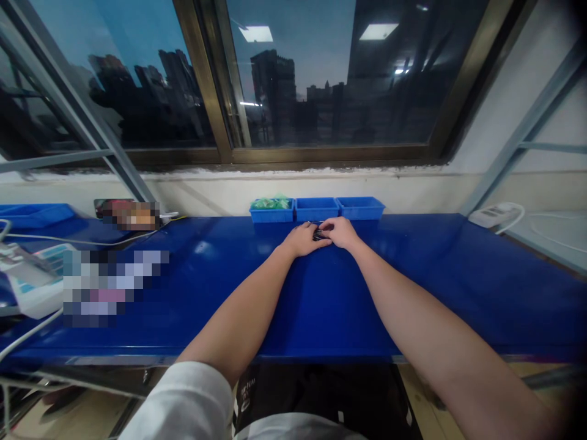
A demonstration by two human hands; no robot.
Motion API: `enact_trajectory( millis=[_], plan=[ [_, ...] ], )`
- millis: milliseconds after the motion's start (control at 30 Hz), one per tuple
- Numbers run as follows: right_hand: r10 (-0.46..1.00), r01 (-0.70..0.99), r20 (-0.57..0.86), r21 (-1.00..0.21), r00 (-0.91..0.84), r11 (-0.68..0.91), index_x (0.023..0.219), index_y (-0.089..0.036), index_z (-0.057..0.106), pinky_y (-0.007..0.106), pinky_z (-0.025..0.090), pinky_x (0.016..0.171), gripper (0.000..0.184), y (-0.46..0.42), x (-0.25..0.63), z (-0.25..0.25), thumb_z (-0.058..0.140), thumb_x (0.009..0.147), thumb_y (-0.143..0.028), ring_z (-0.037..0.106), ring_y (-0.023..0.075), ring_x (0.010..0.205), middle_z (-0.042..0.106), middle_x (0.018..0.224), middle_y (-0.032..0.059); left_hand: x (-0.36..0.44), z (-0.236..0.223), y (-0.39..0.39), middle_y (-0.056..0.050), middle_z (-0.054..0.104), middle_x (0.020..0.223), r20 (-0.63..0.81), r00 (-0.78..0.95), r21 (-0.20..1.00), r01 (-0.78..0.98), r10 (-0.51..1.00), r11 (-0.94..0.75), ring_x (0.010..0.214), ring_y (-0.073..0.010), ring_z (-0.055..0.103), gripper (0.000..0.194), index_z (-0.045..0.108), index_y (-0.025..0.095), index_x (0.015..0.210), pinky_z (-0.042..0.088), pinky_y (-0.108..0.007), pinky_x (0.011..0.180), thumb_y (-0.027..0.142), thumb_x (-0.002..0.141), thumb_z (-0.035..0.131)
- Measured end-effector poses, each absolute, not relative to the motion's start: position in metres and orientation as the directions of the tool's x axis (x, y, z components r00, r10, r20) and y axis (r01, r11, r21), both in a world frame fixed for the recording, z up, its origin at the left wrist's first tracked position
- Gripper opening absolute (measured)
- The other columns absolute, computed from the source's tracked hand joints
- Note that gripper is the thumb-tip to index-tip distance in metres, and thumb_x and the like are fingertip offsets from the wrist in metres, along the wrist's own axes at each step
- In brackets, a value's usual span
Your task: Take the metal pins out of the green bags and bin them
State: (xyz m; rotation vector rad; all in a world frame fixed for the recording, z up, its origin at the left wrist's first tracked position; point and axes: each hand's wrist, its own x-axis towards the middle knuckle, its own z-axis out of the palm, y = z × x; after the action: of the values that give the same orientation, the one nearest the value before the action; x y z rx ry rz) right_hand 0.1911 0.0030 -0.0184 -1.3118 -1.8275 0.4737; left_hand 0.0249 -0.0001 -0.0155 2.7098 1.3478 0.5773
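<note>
Dark, thin pieces (pixel 317 234), small, kind not made out: located on the blue table (pixel 316 305), towards its far edge, between the two hands. Placed to the right of the left palm and to the left of the right fingertips; both hands are about equally near. The long axis cannot be told, most of the pieces being covered by fingers.

Left hand (pixel 302 239): laid low, palm down, fingers curved round the far left side, thumb stretched rightward along the near side. Whether anything is gripped cannot be told.

Right hand (pixel 340 233): thumb and fingers bent towards the pieces from the right; a pinch is suggested, but closure on a piece cannot be confirmed.

Boxes, blue, three, set in a row just beyond the hands: left box (pixel 272 216), holding crumpled green wrapping (pixel 273 203); middle box (pixel 317 214); right box (pixel 362 211).

Outward, right: white power strip (pixel 493 216), at the far right, with a cord. Outward, left: white device (pixel 34 299) with a blue-green panel; beyond it, a blue tray (pixel 36 215). Far side: window (pixel 298 91), dark buildings seen through it.

Writing: white lettering (pixel 248 394) on a black garment (pixel 316 397) at the near side, not legible. No brand or label can be read.
</note>
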Motion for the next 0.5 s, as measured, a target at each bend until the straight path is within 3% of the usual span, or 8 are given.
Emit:
enact_trajectory(
  millis=[133,233,367,500],
  plan=[
    [0.902,0.565,0.424,-0.727,-0.08,0.391,0.079,-0.019,0.07,0.03,0.051,0.076,0.011,0.005,0.191,-0.019,0.066,0.069,-0.018,0.067,0.017,0.076,0.072,0.079,0.0032,0.025,-0.013,-0.004,-0.013,0.059,0.118,0.37,0.54,0.196,0.75,0.756,-0.632,0.111,-0.0252,0.055,0.068,0.053,0.014,0.12,0.041,-0.034,0.094,0.068,0.078,0.048],
    [0.895,0.487,0.445,-0.779,-0.011,0.394,0.081,-0.017,0.066,0.029,0.051,0.071,0.009,0.006,0.191,-0.016,0.063,0.073,-0.022,0.067,0.0171,0.073,0.071,0.077,0.0048,0.027,-0.008,-0.008,-0.011,0.059,0.119,0.454,0.526,0.167,0.743,0.719,-0.649,0.111,-0.0237,0.055,0.057,0.052,0.015,0.121,0.04,-0.034,0.096,0.058,0.083,0.052],
    [0.906,0.385,0.423,-0.836,0.0,0.39,0.075,-0.017,0.059,0.027,0.049,0.058,0.014,0.002,0.188,-0.011,0.063,0.076,-0.031,0.063,0.0153,0.057,0.067,0.064,0.0033,0.027,-0.003,-0.01,-0.008,0.065,0.106,0.528,0.501,0.183,0.722,0.686,-0.667,0.099,-0.0196,0.06,0.028,0.057,0.017,0.111,0.043,-0.032,0.091,0.034,0.091,0.047],
    [0.925,0.264,0.376,-0.888,-0.052,0.376,0.07,-0.018,0.055,0.026,0.045,0.049,0.026,-0.002,0.182,-0.008,0.064,0.075,-0.043,0.057,0.013,0.046,0.063,0.057,0.0013,0.025,-0.002,-0.009,-0.008,0.067,0.096,0.562,0.481,0.169,0.73,0.673,-0.662,0.093,-0.0189,0.061,0.023,0.062,0.017,0.097,0.044,-0.032,0.086,0.023,0.094,0.04]
  ],
)
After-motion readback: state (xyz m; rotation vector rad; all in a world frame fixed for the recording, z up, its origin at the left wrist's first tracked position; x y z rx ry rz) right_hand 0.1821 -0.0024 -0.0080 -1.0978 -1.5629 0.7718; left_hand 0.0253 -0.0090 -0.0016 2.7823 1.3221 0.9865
